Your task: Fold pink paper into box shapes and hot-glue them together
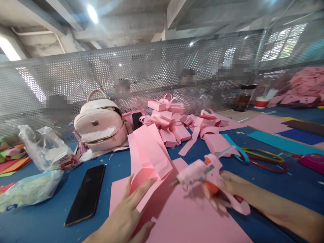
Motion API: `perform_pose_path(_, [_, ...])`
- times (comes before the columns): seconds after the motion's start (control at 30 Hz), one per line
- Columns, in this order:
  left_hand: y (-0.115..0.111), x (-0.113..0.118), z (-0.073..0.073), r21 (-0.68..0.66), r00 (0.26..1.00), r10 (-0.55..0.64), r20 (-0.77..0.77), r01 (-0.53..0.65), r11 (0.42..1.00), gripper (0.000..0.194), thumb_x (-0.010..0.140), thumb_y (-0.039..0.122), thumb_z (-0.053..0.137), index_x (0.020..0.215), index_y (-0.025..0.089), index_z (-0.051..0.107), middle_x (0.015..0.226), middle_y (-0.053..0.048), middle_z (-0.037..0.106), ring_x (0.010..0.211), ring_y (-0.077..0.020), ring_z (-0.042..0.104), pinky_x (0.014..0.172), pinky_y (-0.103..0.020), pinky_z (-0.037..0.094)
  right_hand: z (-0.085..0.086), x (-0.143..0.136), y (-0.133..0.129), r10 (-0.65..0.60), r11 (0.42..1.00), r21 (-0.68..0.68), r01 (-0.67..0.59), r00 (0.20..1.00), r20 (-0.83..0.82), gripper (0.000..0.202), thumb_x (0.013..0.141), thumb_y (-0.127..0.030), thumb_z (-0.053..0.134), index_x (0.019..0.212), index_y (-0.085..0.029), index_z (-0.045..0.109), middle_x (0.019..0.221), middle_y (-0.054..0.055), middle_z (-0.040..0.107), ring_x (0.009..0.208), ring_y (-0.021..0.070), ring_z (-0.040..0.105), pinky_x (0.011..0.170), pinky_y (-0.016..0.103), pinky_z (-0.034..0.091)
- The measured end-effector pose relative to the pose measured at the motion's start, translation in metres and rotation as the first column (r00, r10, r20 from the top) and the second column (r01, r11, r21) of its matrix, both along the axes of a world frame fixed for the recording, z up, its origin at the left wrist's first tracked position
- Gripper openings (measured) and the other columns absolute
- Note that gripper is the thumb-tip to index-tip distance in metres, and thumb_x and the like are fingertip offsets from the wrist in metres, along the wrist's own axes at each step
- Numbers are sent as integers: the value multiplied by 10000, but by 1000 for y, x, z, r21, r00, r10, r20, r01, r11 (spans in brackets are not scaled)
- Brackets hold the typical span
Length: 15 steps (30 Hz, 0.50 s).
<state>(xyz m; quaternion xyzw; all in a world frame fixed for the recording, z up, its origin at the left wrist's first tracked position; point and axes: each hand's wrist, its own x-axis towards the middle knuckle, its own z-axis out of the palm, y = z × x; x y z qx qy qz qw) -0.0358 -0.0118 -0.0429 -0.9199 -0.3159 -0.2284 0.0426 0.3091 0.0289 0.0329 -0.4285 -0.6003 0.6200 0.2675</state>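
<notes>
In my left hand [126,211] is a folded piece of pink paper [150,145], partly shaped like a box, its near end tilted up toward me. Two of the fingers lie over its open end, while the thumb is lower down beside it. My right hand [224,190] is wrapped round a pink hot glue gun [196,170] with an orange trigger. The nozzle points left, just right of the folded paper and apart from it. Beneath both hands lies a large flat pink sheet [192,216].
Behind the work is a pile of pink paper boxes [165,116]. A pale pink backpack [101,125], a black phone [86,194] and plastic bags [45,148] stand or lie to the left. Coloured hoops [265,157] and a turquoise strip [275,141] are on the blue table [111,184] at right.
</notes>
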Motion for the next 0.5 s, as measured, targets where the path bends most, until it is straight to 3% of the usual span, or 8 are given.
perform_pose_path(0.13, [0, -1, -1, -7, 1000, 12, -7, -12, 1000, 497, 986, 222, 542, 1470, 275, 437, 1697, -130, 254, 1520, -353, 344, 1268, -616, 60, 7, 5, 16, -243, 945, 226, 235, 970, 11, 579, 892, -739, 544, 804, -184, 685, 741, 47, 664, 627, 167, 528, 615, 299, 407])
perform_pose_path(0.23, [0, -1, 1, -4, 1000, 12, -15, -12, 1000, 484, 989, 196, 533, 1464, 247, 454, 1699, -140, 245, 1521, -356, 339, 1266, -620, 57, -2, 17, 24, -222, 935, 318, 157, 958, 179, 515, 912, -669, 586, 828, -178, 715, 777, 65, 697, 646, 171, 548, 621, 301, 409])
perform_pose_path(0.3, [-1, 0, 2, 6, 1000, 8, -6, -8, 1000, 495, 991, 176, 522, 1475, 238, 438, 1697, -146, 245, 1520, -354, 343, 1263, -630, 61, -8, 20, 20, -88, 974, 227, 27, 961, 263, 498, 885, -654, 633, 835, -166, 718, 764, 78, 716, 627, 169, 559, 575, 290, 388])
perform_pose_path(0.37, [-1, 1, 3, 9, 1000, 3, -2, -3, 1000, 521, 988, 160, 522, 1490, 249, 413, 1697, -145, 246, 1515, -352, 357, 1259, -640, 65, -10, 18, 11, 9, 996, 87, -30, 972, 236, 523, 842, -688, 661, 823, -166, 693, 713, 76, 718, 590, 165, 567, 543, 278, 360])
perform_pose_path(0.43, [-1, 1, 3, 2, 1000, -1, -4, 1, 1000, 548, 982, 141, 524, 1502, 256, 395, 1695, -146, 249, 1511, -351, 365, 1258, -644, 62, -7, 11, 4, 28, 1000, 2, -29, 989, 147, 557, 818, -733, 654, 805, -176, 672, 678, 60, 706, 570, 162, 566, 549, 277, 362])
perform_pose_path(0.5, [-1, 1, 3, -7, 1000, -7, -6, 7, 1000, 565, 975, 118, 509, 1512, 247, 389, 1692, -152, 253, 1515, -351, 357, 1262, -637, 54, -1, 5, 4, 21, 1000, 11, -21, 998, 64, 581, 840, -756, 598, 811, -183, 687, 703, 58, 697, 568, 164, 556, 559, 289, 387])
